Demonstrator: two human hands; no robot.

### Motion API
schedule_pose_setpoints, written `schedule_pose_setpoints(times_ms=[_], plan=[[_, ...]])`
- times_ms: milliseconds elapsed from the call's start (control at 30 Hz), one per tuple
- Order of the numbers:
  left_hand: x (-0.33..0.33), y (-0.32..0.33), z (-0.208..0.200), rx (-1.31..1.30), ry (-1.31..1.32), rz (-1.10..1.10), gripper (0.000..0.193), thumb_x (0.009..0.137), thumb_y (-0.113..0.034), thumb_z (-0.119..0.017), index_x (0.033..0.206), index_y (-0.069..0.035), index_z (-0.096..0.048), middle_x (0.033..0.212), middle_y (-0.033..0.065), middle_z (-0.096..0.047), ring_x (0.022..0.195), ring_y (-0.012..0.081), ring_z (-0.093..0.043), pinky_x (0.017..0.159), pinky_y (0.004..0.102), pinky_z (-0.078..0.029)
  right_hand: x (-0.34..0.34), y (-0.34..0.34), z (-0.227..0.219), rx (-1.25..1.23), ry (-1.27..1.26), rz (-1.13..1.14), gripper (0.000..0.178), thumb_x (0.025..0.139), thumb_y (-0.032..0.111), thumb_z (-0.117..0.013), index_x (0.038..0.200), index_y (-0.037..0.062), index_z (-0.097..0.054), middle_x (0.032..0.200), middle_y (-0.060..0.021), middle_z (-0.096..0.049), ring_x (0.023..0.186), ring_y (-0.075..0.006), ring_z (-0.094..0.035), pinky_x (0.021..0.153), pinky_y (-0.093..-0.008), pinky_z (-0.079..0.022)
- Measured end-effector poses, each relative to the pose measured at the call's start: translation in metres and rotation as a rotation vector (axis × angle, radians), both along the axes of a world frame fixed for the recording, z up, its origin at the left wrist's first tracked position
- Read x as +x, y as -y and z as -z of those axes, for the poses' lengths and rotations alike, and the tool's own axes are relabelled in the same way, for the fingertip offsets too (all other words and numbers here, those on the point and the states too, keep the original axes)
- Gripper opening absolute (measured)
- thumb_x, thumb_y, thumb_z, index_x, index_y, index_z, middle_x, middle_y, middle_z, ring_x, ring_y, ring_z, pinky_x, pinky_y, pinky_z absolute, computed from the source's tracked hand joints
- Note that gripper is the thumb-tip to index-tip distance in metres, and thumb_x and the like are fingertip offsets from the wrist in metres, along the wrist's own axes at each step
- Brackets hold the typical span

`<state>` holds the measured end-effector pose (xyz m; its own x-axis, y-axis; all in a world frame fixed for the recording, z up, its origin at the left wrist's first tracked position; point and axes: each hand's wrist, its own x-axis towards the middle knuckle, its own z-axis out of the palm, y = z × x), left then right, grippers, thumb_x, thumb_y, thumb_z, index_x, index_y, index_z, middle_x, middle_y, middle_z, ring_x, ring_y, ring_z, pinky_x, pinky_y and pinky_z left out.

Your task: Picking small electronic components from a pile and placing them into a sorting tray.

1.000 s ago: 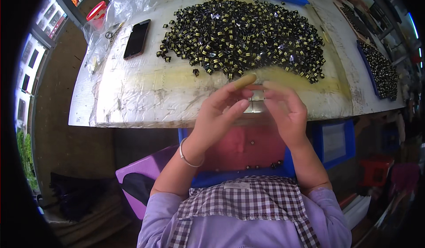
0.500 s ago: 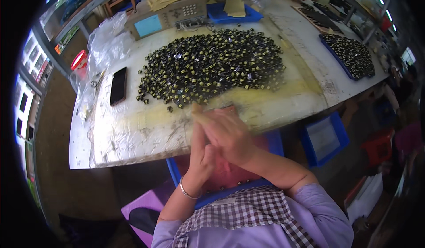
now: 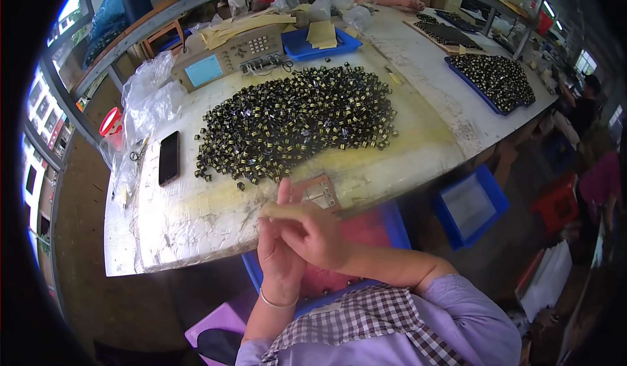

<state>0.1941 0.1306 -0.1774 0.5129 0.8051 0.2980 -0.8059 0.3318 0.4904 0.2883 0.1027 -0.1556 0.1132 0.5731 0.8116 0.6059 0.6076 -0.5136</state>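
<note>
My left hand (image 3: 281, 268), with a bracelet at its wrist, is raised in front of the table edge, its fingers closed near a fingertip of my right hand. Whether it pinches anything small there is hidden. My right hand (image 3: 320, 238) crosses over it. One of its fingers, in a pale yellowish cover (image 3: 285, 210), reaches to the left; another finger points up, and I see nothing held in this hand. Just beyond my hands, a small reddish fixture (image 3: 318, 194) with metal parts lies at the table's front edge. Behind it spreads a large heap of small black-and-yellow components (image 3: 297, 121).
Left of the heap lies a phone (image 3: 169, 159), near plastic bags (image 3: 153, 95) and scissors (image 3: 138, 150). A grey instrument (image 3: 225, 62) and blue tray (image 3: 297, 43) stand behind. Below the table edge is a blue-rimmed red bin (image 3: 366, 229). Another person's hands (image 3: 413, 4) are at the far side.
My hands have shifted a little left and my right hand's fingers have spread from the pressed-together pose. The view has moved, so the fixture now shows more fully.
</note>
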Motion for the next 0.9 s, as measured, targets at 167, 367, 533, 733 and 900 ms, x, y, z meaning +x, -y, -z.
schedule_pose_setpoints(times_ms=[167, 367, 533, 733, 900], plan=[[-0.004, 0.002, -0.017, 0.012, -0.132, 0.064, 0.039, 0.102, -0.040, -0.044, 0.128, -0.016, -0.060, 0.153, 0.0129, -0.035, 0.138, 0.0277, -0.035, 0.117, 0.0445, -0.022, 0.000, 0.003, -0.001, -0.165, -0.720, -0.423, 0.038, 0.096, 0.005, -0.056, 0.133, 0.0023, -0.045, 0.108, -0.0077, -0.064, 0.097, -0.0135, -0.063, 0.086, -0.0259, -0.049], [-0.019, 0.003, 0.004, 0.087, -0.125, 0.090, 0.038, 0.100, -0.041, -0.046, 0.122, -0.014, -0.062, 0.146, 0.0099, -0.044, 0.134, 0.0245, -0.040, 0.115, 0.0433, -0.024, 0.022, 0.011, -0.015, -0.601, -0.886, -0.667, 0.043, 0.095, 0.006, -0.059, 0.135, 0.0000, -0.045, 0.108, -0.0086, -0.065, 0.108, -0.0139, -0.061, 0.094, -0.0262, -0.048], [-0.024, 0.006, 0.000, 0.157, -0.232, 0.133, 0.034, 0.098, -0.041, -0.051, 0.108, -0.012, -0.066, 0.147, 0.0102, -0.043, 0.134, 0.0240, -0.039, 0.113, 0.0425, -0.025, 0.040, 0.015, -0.025, -0.769, -0.927, -0.788, 0.043, 0.092, 0.005, -0.063, 0.133, 0.0031, -0.050, 0.103, -0.0037, -0.064, 0.098, -0.0101, -0.062, 0.092, -0.0238, -0.047], [-0.032, 0.011, 0.009, 0.116, -0.287, 0.177, 0.026, 0.094, -0.036, -0.061, 0.090, -0.011, -0.069, 0.150, 0.0106, -0.038, 0.135, 0.0250, -0.036, 0.112, 0.0419, -0.024, 0.056, 0.015, -0.019, -0.920, -0.861, -0.936, 0.052, 0.089, 0.010, -0.069, 0.136, 0.0046, -0.046, 0.101, -0.0020, -0.062, 0.097, -0.0085, -0.060, 0.091, -0.0238, -0.046], [-0.042, 0.008, 0.010, 0.158, -0.147, 0.394, 0.028, 0.092, -0.025, -0.064, 0.106, -0.001, -0.071, 0.150, 0.0151, -0.038, 0.140, 0.0239, -0.031, 0.113, 0.0406, -0.022, 0.052, 0.023, -0.028, -0.979, -0.729, -0.969, 0.057, 0.091, 0.009, -0.066, 0.141, 0.0065, -0.039, 0.094, -0.0009, -0.058, 0.091, -0.0076, -0.057, 0.085, -0.0231, -0.045]])
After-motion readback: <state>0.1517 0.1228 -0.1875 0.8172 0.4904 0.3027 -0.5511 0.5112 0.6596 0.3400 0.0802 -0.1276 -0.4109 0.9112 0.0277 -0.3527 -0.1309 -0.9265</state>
